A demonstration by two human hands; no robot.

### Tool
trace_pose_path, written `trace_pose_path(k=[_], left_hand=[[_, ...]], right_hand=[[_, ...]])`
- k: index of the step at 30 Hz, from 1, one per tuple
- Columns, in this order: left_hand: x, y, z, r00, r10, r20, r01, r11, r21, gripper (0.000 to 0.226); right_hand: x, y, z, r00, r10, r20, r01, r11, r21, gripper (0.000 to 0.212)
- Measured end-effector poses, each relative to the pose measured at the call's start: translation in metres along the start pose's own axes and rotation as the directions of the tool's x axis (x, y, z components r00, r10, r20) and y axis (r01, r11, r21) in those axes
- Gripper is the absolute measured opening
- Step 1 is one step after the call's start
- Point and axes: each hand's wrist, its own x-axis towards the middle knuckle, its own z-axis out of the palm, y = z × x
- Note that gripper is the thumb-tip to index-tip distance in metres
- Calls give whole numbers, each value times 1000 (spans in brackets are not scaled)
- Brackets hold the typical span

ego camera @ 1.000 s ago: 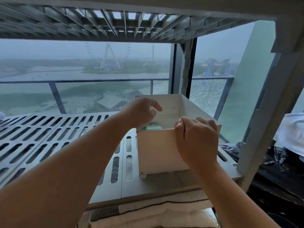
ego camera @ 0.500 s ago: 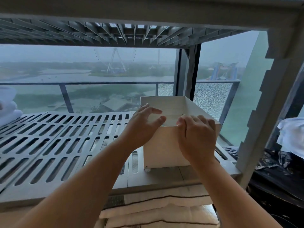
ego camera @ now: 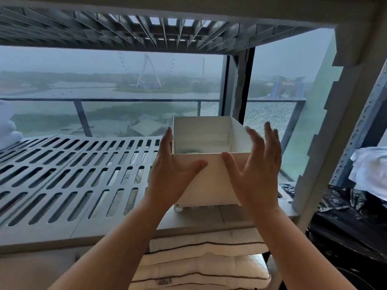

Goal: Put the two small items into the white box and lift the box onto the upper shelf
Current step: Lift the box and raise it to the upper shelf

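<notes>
The white box (ego camera: 211, 185) stands upright on the right end of the grey slotted shelf (ego camera: 73, 174). Over its front rim I glimpse a small teal item (ego camera: 191, 151) on the box floor; a second item is hidden. My left hand (ego camera: 173, 174) lies flat at the box's left front corner, fingers straight, thumb across the front face. My right hand (ego camera: 255, 176) is spread at the right front corner, its blurred fingers a little off the right wall. Neither hand grips the box.
Another slotted shelf (ego camera: 146, 32) hangs close overhead. A notched white post (ego camera: 326, 122) stands just right of the box. A white fluffy thing (ego camera: 8, 130) sits at the shelf's far left, folded bedding (ego camera: 199, 258) lies below, white cloth (ego camera: 370, 170) at the right.
Both hands held the box's front rim a second ago. They have since let go and opened out to either side. The box looks pushed a little farther back on the shelf.
</notes>
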Motion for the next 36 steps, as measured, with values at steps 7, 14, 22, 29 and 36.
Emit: trace_pose_path(k=[7, 14, 22, 29, 36], left_hand=[[-8, -4, 16, 987, -162, -23, 161, 986, -44, 111], [-24, -20, 24, 979, -196, -54, 191, 978, -78, 107], [-34, -21, 28, 974, -211, -86, 208, 977, -49, 95], [-40, -14, 12, 981, -185, -55, 179, 980, -91, 102], [-59, 12, -33, 991, -86, -103, 79, 994, -77, 99]], right_hand=[[-16, 18, 1, 898, 421, 128, -428, 769, 475, 119], [-29, 31, 3, 776, 552, 307, -631, 681, 371, 103], [-32, 30, 0, 789, 519, 329, -614, 680, 400, 89], [-36, 14, -12, 831, 489, 265, -556, 726, 404, 92], [-43, -29, -44, 851, 489, 192, -523, 755, 394, 92]])
